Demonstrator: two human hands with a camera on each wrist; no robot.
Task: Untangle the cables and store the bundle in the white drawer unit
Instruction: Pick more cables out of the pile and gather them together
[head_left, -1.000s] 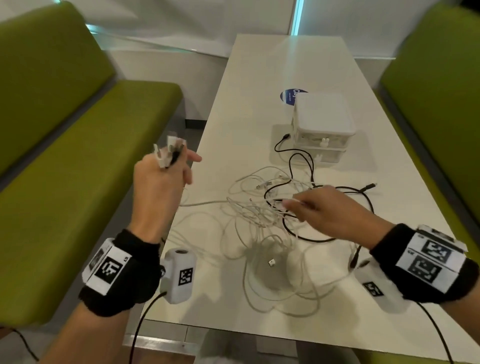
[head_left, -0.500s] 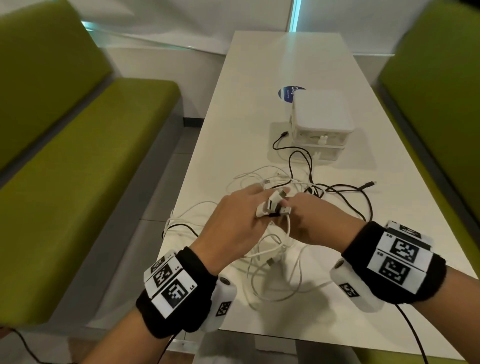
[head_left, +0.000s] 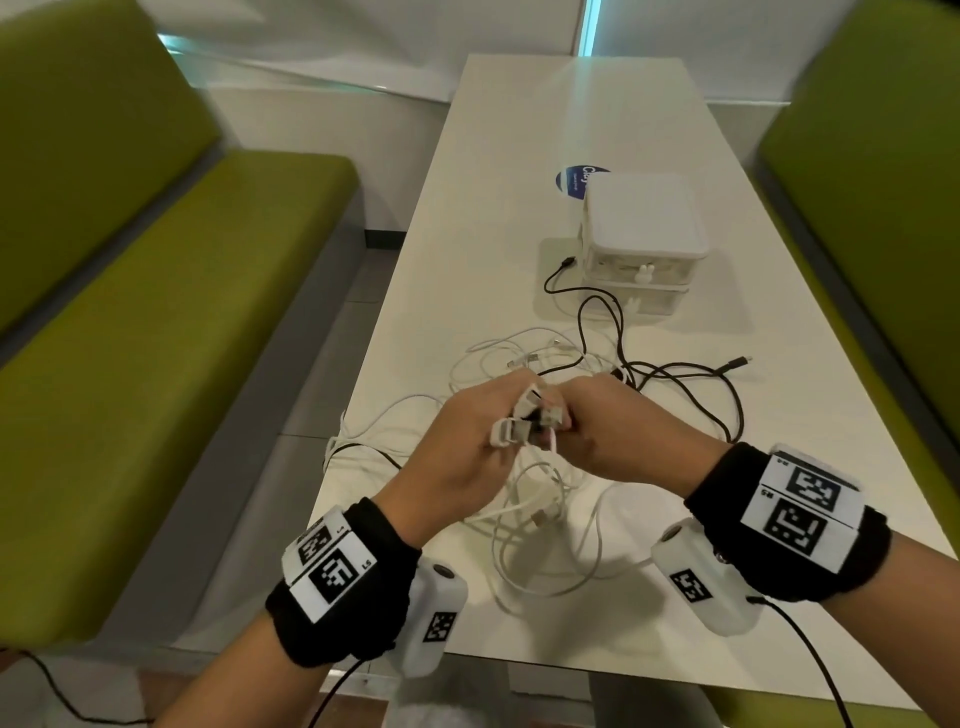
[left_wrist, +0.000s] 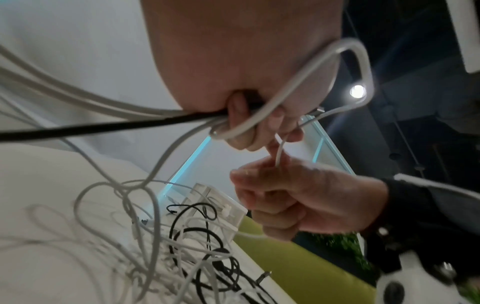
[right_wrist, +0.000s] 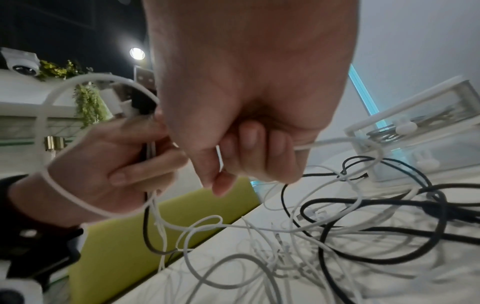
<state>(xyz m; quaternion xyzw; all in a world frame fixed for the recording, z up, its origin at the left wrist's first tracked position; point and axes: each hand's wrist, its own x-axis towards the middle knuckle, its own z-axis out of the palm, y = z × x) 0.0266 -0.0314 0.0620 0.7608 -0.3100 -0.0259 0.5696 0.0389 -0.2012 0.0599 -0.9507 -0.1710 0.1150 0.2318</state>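
Note:
A tangle of white cables (head_left: 545, 519) and a black cable (head_left: 691, 379) lies on the white table (head_left: 519, 208). My left hand (head_left: 467, 447) grips several cable ends with white connectors (head_left: 524, 415) above the tangle. In the left wrist view white and black strands run from its curled fingers (left_wrist: 244, 127). My right hand (head_left: 608, 431) meets it knuckle to knuckle, and its fingers (right_wrist: 246, 148) are curled round a thin white cable (right_wrist: 327, 142). The white drawer unit (head_left: 644, 228) stands beyond the tangle, both drawers closed.
Green benches flank the table on the left (head_left: 156, 338) and right (head_left: 872, 208). A blue round sticker (head_left: 574, 179) lies behind the drawer unit. Some cable loops hang over the table's left edge (head_left: 343, 441). The black cable's plug (head_left: 566, 262) lies beside the unit.
My left hand, first raised off to the left with the cable ends, has come right and down to meet my right hand over the tangle. Both now hold cables together.

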